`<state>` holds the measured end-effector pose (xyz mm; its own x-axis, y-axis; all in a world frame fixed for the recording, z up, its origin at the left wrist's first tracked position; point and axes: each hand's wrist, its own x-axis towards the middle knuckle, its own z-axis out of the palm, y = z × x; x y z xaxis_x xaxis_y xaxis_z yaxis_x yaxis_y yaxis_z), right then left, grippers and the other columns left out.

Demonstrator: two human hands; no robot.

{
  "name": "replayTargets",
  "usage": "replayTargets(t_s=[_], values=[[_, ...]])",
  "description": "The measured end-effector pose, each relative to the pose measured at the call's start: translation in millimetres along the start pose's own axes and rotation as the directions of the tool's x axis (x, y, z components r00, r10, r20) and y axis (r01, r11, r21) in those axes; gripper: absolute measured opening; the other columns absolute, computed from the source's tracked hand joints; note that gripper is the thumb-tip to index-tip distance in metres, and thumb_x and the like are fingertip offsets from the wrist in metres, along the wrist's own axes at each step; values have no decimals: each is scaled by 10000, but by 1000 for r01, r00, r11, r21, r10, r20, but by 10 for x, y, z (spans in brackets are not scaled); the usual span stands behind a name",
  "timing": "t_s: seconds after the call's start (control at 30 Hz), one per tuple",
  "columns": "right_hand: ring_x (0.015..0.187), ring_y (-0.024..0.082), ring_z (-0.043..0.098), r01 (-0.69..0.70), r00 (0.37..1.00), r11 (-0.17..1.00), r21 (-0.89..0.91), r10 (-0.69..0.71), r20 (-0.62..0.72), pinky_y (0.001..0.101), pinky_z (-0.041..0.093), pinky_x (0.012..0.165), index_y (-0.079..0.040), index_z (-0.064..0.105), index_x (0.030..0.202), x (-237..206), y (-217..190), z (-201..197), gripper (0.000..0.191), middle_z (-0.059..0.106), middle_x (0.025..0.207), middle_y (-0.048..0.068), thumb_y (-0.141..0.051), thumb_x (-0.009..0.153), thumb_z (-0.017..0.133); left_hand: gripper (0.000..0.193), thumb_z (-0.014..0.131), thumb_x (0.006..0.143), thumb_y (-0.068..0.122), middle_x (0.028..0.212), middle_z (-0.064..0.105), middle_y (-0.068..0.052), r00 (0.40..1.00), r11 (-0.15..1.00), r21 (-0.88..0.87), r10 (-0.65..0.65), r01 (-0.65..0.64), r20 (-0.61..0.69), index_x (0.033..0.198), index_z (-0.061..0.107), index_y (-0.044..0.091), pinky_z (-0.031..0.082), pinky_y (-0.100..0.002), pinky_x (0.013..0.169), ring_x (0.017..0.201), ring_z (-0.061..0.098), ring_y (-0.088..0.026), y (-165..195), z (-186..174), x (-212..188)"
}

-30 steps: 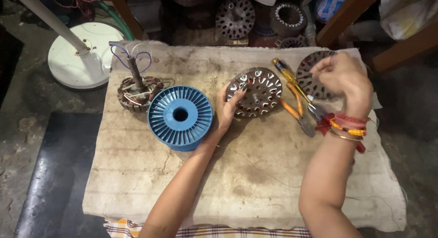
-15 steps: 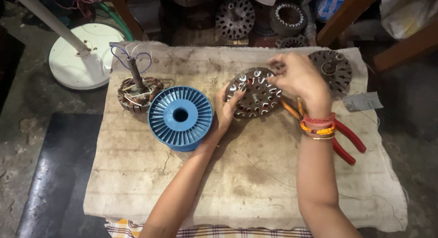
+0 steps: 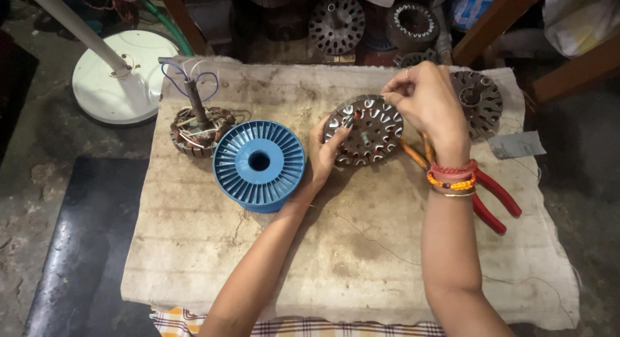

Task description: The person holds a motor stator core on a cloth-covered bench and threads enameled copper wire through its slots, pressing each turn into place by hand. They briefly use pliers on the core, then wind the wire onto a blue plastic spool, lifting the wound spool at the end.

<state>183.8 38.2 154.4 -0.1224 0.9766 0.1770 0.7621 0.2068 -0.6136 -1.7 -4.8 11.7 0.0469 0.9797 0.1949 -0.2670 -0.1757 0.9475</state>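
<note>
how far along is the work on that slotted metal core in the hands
Early, by the look of it. Set out already: blue spool and red-handled pliers on the cloth. In hand: left hand steadies the slotted core, right hand pinches at its rim. Left: its slots show no winding.

Left forearm enters from 6 o'clock, runs toward 1 o'clock, bare. Left hand [image 3: 325, 150] near frame centre, palm turned right, fingers curled and spread, thumb up, gripping at fingertips. Right forearm enters from 5 o'clock, rises almost straight to 12 o'clock; wrist wears red and orange beaded bands. Right hand [image 3: 427, 99] at 1 o'clock from centre, back toward camera, wrist bent left, fingers bunched in pinch pointing to 9 o'clock. Hands close together, not touching.
</note>
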Motion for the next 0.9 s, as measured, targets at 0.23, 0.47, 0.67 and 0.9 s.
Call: replayTargets(t_s=[0.23,0.47,0.67,0.9], values=[[719,197,698,123,992,989,-84,-126,-32,354,549,681,-21,810,930,26,-31,37,145,743,826,148,6,788,813,280,658,973,187,985,704,-20,998,998,-24,-60,60,-22,1178,672,-3,506,-272,819,902,630,-110,-30,14,13],[724,203,680,157,987,979,-127,-160,-9,354,537,669,5,795,960,14,70,37,146,712,858,150,26,815,792,306,660,984,219,976,710,-28,1000,1000,22,-19,19,-8,1183,684,-12,510,-281,827,895,643,-127,-31,-2,8],[697,152,639,116,988,981,-156,-130,-83,313,539,648,-13,788,956,188,187,283,83,692,864,90,-9,876,766,319,665,976,223,995,727,-28,999,999,5,-40,40,-23,1202,673,-2,515,-266,826,904,654,-114,-30,13,12],[660,135,546,178,984,984,32,-176,-40,285,459,619,-54,793,947,207,40,374,60,660,811,40,-71,895,768,314,670,982,207,997,720,-30,999,999,7,-35,35,-26,1210,670,-8,513,-267,826,910,649,-114,-1,23,13]])
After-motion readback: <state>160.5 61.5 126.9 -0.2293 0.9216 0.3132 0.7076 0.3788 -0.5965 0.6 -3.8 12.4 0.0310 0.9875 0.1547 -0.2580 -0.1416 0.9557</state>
